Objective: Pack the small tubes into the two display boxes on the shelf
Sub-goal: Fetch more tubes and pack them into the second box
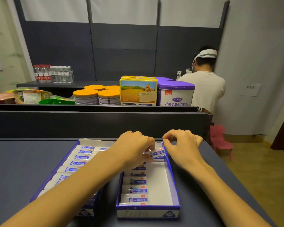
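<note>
1. Two blue-and-white display boxes sit side by side on the dark shelf (23, 161), open tops up.
2. The left display box (87, 212) is filled with a row of white tubes with blue labels (82, 152), lying crosswise; the person's left forearm crosses over it.
3. The right display box (147, 212) holds a column of tubes (134, 189) along its left side, while its right side shows bare white floor.
4. The left hand (134, 146) reaches to the far end of the right display box, its fingers curled and pinching a small tube (156, 152) just above the ones already lying there.
5. The right hand (182, 145) is at the far right corner of that box, fingertips pinched together on the box rim or flap; I cannot tell which.
6. Beyond the shelf stand orange-lidded cans (85, 95), a yellow carton (138, 92) and a purple-lidded milk powder tin (176, 94).
7. Another person in a pale shirt (206, 89) stands with their back turned.
</note>
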Action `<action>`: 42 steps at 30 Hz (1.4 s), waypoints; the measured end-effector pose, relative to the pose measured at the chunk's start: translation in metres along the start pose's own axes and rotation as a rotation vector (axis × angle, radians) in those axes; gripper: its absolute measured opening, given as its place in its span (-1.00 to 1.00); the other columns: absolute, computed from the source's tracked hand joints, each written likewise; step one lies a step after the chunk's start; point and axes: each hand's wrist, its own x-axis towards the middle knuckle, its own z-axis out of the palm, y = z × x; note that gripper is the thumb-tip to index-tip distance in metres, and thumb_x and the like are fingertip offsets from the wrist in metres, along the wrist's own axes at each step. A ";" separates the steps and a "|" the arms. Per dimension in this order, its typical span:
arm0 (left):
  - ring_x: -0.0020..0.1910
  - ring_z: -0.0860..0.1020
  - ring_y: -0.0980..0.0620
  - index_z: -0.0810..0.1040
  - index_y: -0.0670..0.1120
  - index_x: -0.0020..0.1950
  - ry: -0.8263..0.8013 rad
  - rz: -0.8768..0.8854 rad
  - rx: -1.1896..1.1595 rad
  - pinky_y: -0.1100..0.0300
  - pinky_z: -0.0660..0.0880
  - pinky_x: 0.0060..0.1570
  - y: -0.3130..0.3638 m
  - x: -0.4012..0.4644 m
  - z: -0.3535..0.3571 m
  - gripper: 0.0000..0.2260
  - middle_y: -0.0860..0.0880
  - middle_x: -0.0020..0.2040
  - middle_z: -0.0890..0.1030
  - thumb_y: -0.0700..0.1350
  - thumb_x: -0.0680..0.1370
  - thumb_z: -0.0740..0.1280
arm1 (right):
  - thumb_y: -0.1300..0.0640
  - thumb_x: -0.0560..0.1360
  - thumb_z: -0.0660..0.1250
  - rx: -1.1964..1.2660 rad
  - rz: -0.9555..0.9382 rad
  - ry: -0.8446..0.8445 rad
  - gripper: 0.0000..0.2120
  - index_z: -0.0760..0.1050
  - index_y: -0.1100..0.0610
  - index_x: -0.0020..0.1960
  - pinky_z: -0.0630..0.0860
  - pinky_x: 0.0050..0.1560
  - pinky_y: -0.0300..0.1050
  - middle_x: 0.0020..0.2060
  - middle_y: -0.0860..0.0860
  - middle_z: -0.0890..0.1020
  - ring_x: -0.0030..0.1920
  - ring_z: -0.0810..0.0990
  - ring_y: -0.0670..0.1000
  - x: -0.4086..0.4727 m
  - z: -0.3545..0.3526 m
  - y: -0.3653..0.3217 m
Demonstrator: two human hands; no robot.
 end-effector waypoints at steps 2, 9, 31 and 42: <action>0.03 0.55 0.09 0.50 0.02 0.20 -0.015 -0.001 0.002 0.31 0.35 -0.06 0.002 0.001 0.001 -0.71 0.05 0.09 0.61 0.08 0.53 0.33 | 0.02 0.55 0.29 0.001 -0.001 -0.001 -0.91 0.56 -0.04 -0.01 0.24 0.21 -0.04 -0.07 -0.10 0.63 0.06 0.50 -0.08 -0.001 0.000 0.000; 0.02 0.58 0.05 0.50 0.00 0.19 -0.064 -0.036 -0.002 0.24 0.47 0.02 0.005 0.004 0.007 -0.74 0.01 0.09 0.62 0.00 0.53 0.36 | 0.02 0.55 0.29 -0.007 -0.020 0.001 -0.91 0.57 -0.05 -0.02 0.21 0.14 -0.07 -0.10 -0.12 0.63 0.03 0.50 -0.09 -0.002 0.001 0.001; 0.02 0.61 -0.03 0.54 0.01 0.22 -0.151 -0.036 0.028 0.15 0.56 0.02 0.003 0.006 0.007 -0.75 -0.03 0.11 0.62 -0.03 0.54 0.34 | 0.02 0.55 0.29 -0.029 -0.042 0.001 -0.91 0.57 -0.05 -0.03 0.13 0.08 -0.12 -0.12 -0.12 0.63 0.02 0.48 -0.12 -0.002 0.004 0.002; -0.05 0.57 0.02 0.56 0.01 0.19 -0.198 -0.062 0.036 0.24 0.44 -0.12 0.011 0.011 0.007 -0.69 -0.01 0.08 0.61 0.11 0.52 0.34 | 0.00 0.54 0.29 -0.005 -0.052 -0.008 -0.91 0.56 -0.03 -0.03 0.15 0.12 -0.11 -0.10 -0.11 0.64 0.05 0.51 -0.10 -0.003 0.004 0.004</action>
